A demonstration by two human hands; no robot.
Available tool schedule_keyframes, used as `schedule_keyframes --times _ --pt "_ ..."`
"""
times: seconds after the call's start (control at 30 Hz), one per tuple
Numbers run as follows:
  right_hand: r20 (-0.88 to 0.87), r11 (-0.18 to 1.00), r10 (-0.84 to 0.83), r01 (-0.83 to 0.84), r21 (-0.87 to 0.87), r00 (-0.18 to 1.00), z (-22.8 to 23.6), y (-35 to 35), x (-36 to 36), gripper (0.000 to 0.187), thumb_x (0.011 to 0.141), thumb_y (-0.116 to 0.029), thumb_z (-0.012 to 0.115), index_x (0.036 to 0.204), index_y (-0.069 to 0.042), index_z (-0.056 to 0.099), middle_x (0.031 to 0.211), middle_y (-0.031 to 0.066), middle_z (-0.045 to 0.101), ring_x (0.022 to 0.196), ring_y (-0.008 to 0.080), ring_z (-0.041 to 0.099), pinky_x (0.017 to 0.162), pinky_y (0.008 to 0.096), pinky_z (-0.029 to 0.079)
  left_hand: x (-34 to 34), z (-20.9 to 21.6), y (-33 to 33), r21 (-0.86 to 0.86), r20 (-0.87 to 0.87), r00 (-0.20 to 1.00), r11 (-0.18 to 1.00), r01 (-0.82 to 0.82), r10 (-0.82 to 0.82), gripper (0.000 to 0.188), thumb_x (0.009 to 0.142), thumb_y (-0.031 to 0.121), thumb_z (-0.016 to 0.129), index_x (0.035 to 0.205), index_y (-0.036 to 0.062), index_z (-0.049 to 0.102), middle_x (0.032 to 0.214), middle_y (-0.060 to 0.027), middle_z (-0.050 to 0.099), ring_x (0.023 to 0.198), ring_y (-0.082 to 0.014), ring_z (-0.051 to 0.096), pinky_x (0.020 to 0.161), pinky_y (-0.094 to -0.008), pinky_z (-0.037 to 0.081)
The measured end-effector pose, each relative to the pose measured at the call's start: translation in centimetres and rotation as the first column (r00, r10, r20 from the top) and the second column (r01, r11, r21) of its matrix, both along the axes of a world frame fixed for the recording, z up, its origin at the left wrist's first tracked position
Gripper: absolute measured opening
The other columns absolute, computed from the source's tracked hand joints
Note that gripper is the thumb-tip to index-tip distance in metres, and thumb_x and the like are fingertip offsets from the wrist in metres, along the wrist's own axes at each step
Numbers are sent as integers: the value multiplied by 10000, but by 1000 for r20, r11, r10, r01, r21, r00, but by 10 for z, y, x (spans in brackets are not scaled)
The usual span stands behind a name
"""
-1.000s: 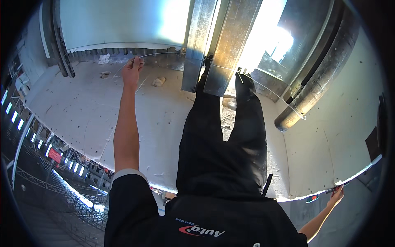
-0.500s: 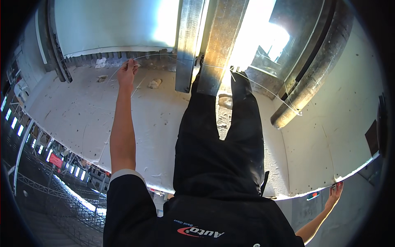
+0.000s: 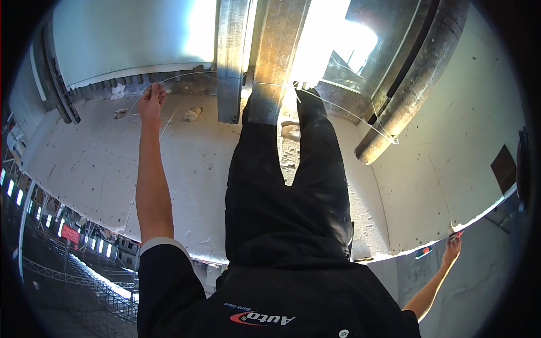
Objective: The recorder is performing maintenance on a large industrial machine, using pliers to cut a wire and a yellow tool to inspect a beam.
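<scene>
One hand, your left hand, pinches the thin pale wire, whose long axis runs rightward across metal posts to the round pipe. Your right hand is well apart at the right, by the white panel's near edge; whether it grips anything you cannot tell.

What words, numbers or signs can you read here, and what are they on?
Black cloth shirt: large white letters with a red curved mark, and small blue letters; I won't copy them out.
Red rectangular panel, left: too small to read.
Small dark rectangle with red and green, lower right: too small to tell.
</scene>
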State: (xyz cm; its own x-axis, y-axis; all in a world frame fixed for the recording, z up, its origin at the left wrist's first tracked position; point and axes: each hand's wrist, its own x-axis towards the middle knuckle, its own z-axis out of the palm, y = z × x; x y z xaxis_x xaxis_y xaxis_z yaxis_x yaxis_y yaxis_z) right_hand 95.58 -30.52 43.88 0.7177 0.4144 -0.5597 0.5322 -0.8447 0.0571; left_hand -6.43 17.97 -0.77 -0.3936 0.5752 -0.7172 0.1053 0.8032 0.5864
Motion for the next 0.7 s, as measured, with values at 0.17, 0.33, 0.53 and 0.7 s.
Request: schedule_keyframes --times 0.17,0.33,0.53,0.7 --pt "177 914 338 -278 -295 924 -23 37 -30 449 941 -253 646 1321 -31 554 1234 145 601 1129 283 580 898 410 476 -18 6 -1 21 20 998 998 54 -54 227 974 293 660 1086 97 685 955 14 712 801 -55 624 722 -214 500" --pt "359 741 671 -565 -363 649 -8 47 -55 436 970 -294 606 1310 -27 552 1164 179 599 1045 348 591 850 449 487 -18 0 -4 4 35 999 999 36 -36 245 974 308 658 1107 104 688 963 28 709 808 -43 618 732 -206 497" --pt "475 838 546 -439 -325 690 12 87 -90 395 1005 -279 542 1302 -17 547 1236 189 589 1147 341 573 963 469 473 -20 3 -4 15 21 999 999 43 -43 261 974 324 653 1112 106 692 958 42 705 799 -33 609 741 -203 497" --pt "487 896 -67 -162 413 871 65 173 -104 400 1017 -271 512 1314 -4 530 1302 201 567 1222 340 546 1058 478 430 -14 -3 -6 28 10 998 998 62 -63 263 971 327 658 1097 99 696 958 38 704 803 -37 610 749 -204 498"
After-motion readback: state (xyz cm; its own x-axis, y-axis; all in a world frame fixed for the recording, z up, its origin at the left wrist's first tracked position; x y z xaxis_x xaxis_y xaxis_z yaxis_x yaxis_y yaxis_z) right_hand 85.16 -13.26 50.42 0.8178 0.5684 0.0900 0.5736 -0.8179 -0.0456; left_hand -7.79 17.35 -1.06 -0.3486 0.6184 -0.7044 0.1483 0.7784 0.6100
